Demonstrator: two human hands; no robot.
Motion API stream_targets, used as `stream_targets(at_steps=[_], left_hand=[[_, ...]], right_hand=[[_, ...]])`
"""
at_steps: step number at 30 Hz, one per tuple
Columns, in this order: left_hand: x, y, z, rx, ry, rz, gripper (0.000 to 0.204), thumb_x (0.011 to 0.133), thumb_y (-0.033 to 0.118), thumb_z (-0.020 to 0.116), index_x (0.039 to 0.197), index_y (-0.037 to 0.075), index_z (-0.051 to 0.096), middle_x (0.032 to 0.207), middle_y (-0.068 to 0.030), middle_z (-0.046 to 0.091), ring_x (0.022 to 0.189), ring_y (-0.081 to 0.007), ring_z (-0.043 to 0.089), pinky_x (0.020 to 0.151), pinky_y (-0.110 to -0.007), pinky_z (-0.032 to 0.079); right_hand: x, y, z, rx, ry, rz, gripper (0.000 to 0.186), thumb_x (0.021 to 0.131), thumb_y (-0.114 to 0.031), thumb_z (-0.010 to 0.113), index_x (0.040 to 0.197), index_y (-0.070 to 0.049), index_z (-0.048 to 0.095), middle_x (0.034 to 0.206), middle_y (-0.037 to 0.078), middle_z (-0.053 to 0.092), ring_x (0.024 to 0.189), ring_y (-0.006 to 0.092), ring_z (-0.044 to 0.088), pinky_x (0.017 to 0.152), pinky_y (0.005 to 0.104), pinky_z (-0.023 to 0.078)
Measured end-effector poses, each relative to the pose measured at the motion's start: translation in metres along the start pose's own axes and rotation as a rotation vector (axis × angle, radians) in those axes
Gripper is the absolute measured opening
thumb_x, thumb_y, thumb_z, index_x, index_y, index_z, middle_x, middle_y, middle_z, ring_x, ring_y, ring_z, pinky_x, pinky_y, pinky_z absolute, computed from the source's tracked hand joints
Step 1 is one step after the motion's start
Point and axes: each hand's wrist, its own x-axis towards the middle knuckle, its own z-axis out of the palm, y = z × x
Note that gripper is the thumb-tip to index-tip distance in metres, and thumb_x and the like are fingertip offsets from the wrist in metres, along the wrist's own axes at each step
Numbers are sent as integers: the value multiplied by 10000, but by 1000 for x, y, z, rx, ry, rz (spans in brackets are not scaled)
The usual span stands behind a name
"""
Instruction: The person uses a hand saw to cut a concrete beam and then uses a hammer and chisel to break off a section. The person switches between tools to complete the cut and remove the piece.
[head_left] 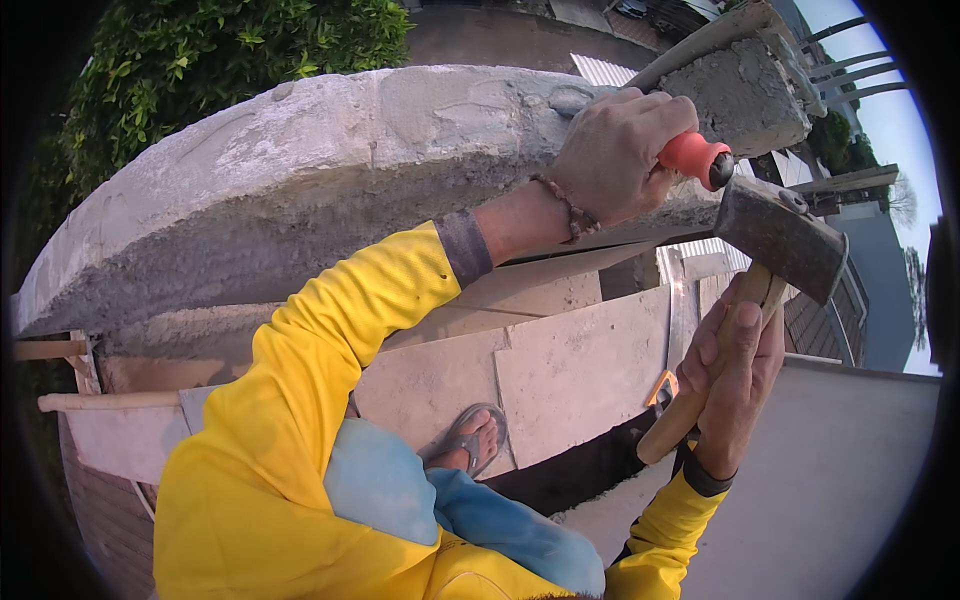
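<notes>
My left hand (pixel 615 145) is closed around a chisel (pixel 690 155) with a red grip. The chisel's dark metal butt points right; its tip is hidden. That hand is at the right end of the rough concrete ledge (pixel 330 130), near a squared concrete block (pixel 735 95). My right hand (pixel 735 370) wraps round the wooden handle of a club hammer (pixel 780 240). The hammer's dark steel head is raised just below and right of the chisel's butt, with what looks like a small gap between them.
My sandalled foot (pixel 475 440) stands on pale boards (pixel 580 360) below the ledge. A dark gap (pixel 575 470) runs beside them. An orange-handled tool (pixel 660 388) lies near my right wrist. Leafy branches (pixel 230 60) are beyond the ledge, and metal bars (pixel 850 65) stick out at upper right.
</notes>
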Motion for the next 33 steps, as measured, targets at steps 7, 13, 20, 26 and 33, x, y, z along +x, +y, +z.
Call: stream_targets(at_steps=[7,13,20,26,33], left_hand=[[2,-13,11,-92,-96,-29,220,804,300,867,796,138,719,689,-80,691,630,-324,675,606,-453,519],[-32,-32,-1,32,-169,110,177,821,301,842,835,163,733,753,-37,710,763,-260,706,815,-422,493],[-39,-29,-2,37,-202,148,186,854,275,825,803,161,687,787,-13,694,790,-237,667,907,-400,455],[-44,-26,-6,79,-201,207,257,898,307,828,777,145,668,759,-6,649,762,-230,615,876,-389,464],[-45,-23,-9,115,-244,219,271,875,296,846,761,141,654,763,-12,635,784,-249,600,877,-407,460]], right_hand=[[-19,25,10,2,51,-53,399,1152,-428,486,1257,-43,493,726,-13,473,494,29,411,430,200,371],[-48,51,24,52,112,-21,424,1153,-451,472,1266,-43,478,732,-1,477,483,44,423,431,212,394],[-48,43,20,17,255,-237,442,1141,-471,495,1223,-36,482,735,-4,477,491,43,424,435,208,385],[-56,48,25,-211,30,-2,465,1112,-498,557,1153,-41,481,722,-22,468,509,38,417,443,210,381],[-68,59,23,-210,79,88,331,1108,-285,587,1200,33,581,753,60,587,619,130,547,585,304,452]])
